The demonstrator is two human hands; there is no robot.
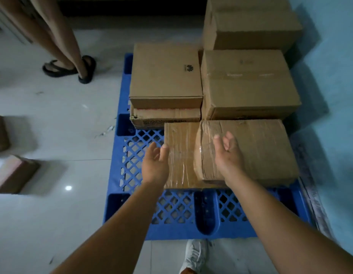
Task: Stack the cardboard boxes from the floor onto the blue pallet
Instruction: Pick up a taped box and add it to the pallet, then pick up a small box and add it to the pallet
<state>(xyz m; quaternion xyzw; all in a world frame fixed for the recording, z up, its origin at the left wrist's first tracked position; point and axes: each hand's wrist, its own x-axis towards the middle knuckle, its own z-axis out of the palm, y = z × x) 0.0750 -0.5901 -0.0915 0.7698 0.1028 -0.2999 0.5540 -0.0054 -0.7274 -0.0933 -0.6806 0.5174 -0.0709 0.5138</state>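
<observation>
Both hands hover empty with fingers loosely spread: the left hand (154, 165) at the left edge of a flat taped box (180, 155), the right hand (228, 153) over a wrapped box (260, 149) beside it. Six boxes sit on the blue pallet (171, 210); its near and left grid is bare. Two more boxes (13, 173) lie on the floor (62, 135) at left.

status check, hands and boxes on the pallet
Left hand open, empty. Right hand open over taped box. Boxes stacked on blue pallet; more boxes on floor left. Bystander's legs far left.
</observation>
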